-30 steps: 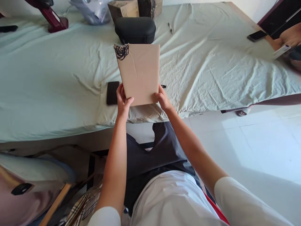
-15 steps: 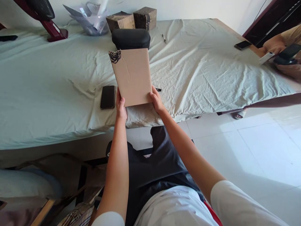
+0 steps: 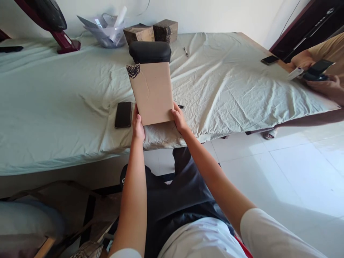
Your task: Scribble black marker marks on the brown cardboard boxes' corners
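A plain tan cardboard box (image 3: 153,94), with black scribble at its far left corner, is held up over the front edge of the cloth-covered table (image 3: 67,118). My left hand (image 3: 138,126) grips its near left side, thumb on the upper face. On the near right side my right hand (image 3: 179,116) is closed in the same way. The fingers under the box are hidden. Left of my left hand lies a black phone (image 3: 123,114). A dark pen (image 3: 180,106) shows partly beside my right hand. Just beyond the box sits a black zip case (image 3: 149,52).
Along the wall stand a clear plastic basket (image 3: 111,36) with papers, two patterned boxes (image 3: 166,30), and a dark red appliance (image 3: 63,39). Farther right lie a pen (image 3: 186,51) and another phone (image 3: 270,60). A person (image 3: 325,75) at the right edge holds a black device.
The whole view has shifted, so the table and its things sit slightly lower in the picture. Both hands keep hold of the cardboard box. More of the other person's hands now shows.
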### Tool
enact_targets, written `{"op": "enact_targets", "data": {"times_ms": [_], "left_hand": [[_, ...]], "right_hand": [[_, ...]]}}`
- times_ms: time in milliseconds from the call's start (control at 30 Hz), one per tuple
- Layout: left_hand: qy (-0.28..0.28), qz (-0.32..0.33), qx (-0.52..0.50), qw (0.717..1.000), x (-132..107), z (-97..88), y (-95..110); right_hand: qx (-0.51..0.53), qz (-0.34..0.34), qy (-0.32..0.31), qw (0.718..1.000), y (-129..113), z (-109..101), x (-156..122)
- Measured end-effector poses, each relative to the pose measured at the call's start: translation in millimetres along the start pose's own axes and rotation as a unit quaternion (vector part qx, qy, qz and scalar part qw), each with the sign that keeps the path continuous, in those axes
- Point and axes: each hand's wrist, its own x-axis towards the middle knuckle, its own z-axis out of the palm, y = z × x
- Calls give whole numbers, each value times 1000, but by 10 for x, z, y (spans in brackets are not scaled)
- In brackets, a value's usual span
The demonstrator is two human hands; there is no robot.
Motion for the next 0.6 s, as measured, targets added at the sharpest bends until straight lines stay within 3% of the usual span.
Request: {"op": "enact_targets", "data": {"times_ms": [600], "left_hand": [[-31,26,9,999,-130,-56,83]], "right_hand": [[-91,53,-13,994,-252,56,-133]]}}
